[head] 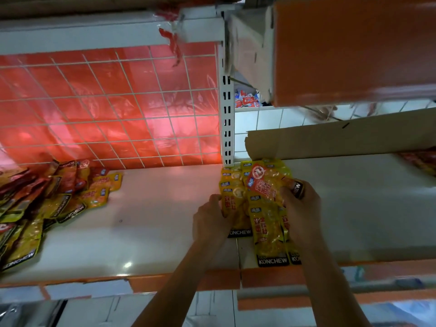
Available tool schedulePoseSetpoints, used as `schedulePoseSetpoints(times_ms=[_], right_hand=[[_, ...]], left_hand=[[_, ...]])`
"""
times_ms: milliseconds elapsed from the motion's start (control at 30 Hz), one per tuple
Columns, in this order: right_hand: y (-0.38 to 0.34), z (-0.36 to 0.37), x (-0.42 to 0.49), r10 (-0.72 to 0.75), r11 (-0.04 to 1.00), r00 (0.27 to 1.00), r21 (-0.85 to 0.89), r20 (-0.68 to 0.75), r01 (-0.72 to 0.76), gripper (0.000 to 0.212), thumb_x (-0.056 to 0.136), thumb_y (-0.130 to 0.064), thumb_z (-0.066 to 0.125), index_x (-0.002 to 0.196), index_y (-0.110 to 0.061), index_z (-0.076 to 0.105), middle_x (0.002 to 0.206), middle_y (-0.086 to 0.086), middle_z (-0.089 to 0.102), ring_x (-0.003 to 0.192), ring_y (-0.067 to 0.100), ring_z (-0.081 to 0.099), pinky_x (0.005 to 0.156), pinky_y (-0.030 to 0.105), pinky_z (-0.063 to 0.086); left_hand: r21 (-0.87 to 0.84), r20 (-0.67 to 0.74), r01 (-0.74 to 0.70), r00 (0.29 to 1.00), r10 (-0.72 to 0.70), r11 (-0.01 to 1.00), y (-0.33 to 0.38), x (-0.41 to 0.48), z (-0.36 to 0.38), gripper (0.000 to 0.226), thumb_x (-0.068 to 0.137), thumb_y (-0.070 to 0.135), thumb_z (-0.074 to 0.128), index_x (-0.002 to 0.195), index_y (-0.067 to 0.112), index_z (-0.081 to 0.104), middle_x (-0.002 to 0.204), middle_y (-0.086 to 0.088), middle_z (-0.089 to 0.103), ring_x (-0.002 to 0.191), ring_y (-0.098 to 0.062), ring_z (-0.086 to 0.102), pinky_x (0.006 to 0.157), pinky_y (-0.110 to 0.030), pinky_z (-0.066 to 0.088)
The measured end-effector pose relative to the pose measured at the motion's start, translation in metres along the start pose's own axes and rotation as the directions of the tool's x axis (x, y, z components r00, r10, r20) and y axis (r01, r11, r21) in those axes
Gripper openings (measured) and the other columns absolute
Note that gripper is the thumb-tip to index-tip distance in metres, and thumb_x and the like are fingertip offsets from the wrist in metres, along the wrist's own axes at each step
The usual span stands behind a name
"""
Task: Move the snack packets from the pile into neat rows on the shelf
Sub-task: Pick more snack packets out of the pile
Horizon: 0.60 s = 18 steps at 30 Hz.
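Observation:
A loose pile of yellow and red snack packets (47, 199) lies at the left end of the white shelf (153, 220). Near the shelf's middle upright, two overlapping rows of yellow packets (266, 234) run from the back toward the front edge. My left hand (212, 218) presses against the left row's side, fingers curled over a packet's edge. Above the right row my right hand (299, 208) grips one yellow packet with a red label (266, 182), holding it tilted.
A white wire grid over red backing (113, 107) closes the shelf's back. A slotted white upright (227, 123) stands behind the rows. A cardboard flap (342, 140) overhangs the right bay, and an orange box (354, 48) sits above. More packets (422, 161) lie at the far right.

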State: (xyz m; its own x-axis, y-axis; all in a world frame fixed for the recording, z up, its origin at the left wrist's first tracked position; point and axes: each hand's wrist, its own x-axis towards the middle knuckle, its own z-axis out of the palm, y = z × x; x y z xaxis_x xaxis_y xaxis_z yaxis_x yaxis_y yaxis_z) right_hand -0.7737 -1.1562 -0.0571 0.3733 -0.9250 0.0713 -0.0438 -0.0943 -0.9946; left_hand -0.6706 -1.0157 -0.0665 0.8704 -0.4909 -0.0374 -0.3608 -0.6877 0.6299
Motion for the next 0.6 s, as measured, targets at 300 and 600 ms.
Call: schedulePoseSetpoints(times_ms=[300,600], right_hand=[[-0.002,-0.01,-0.014,0.039,0.995,0.997,0.091,-0.065,-0.033,0.009,0.083,-0.02,0.068,0.079,-0.018,0.061,0.073,0.008,0.063,0.065,0.024,0.06,0.065,0.045,0.054],[-0.016,-0.031,-0.052,0.022,0.998,0.995,0.062,-0.094,-0.016,0.026,0.082,-0.03,0.073,0.071,-0.009,0.061,0.056,0.002,0.048,0.05,0.014,0.042,0.046,0.026,0.034]], left_hand=[[-0.015,0.005,-0.019,1.0,0.019,1.0,-0.002,0.004,0.004,0.051,0.087,0.046,0.062,0.13,0.02,0.05,0.118,-0.001,0.063,0.108,-0.02,0.059,0.089,-0.032,0.043],[-0.041,-0.128,-0.193,0.974,0.187,0.98,-0.001,-0.008,-0.005,0.042,0.091,0.037,0.057,0.128,0.017,0.053,0.116,-0.007,0.06,0.103,-0.026,0.059,0.085,-0.036,0.045]])
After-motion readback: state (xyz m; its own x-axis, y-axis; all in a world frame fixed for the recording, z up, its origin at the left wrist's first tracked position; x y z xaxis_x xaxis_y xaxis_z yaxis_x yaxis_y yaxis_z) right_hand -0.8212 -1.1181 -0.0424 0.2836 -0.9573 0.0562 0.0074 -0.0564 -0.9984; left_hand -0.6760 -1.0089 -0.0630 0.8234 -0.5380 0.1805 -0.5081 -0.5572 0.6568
